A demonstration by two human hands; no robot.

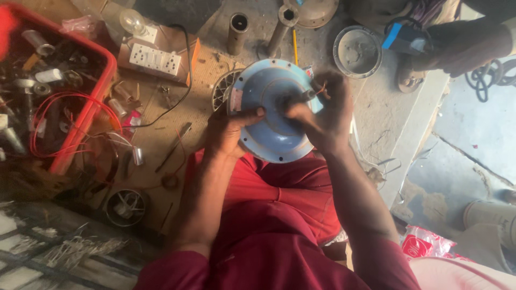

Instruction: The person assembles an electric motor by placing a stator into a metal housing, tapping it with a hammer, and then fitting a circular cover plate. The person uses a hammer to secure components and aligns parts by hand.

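A round light-blue motor housing (269, 91) with bolt holes round its rim rests tilted above my lap. My left hand (228, 131) grips its left rim, thumb lying on the blue face. My right hand (317, 115) sits over the centre, fingers pinched on the dark shaft (301, 98) and thin red wires (321, 88) coming out of it. Part of the housing's right side is hidden by that hand.
A red crate (94, 110) of metal parts and red wire stands at the left. Beyond it lie a switch board with a bulb (156, 56), metal tubes (236, 32), a grey round cover (357, 51), a screwdriver (173, 146) and a wound stator (126, 207). Another person's foot (462, 45) is at top right.
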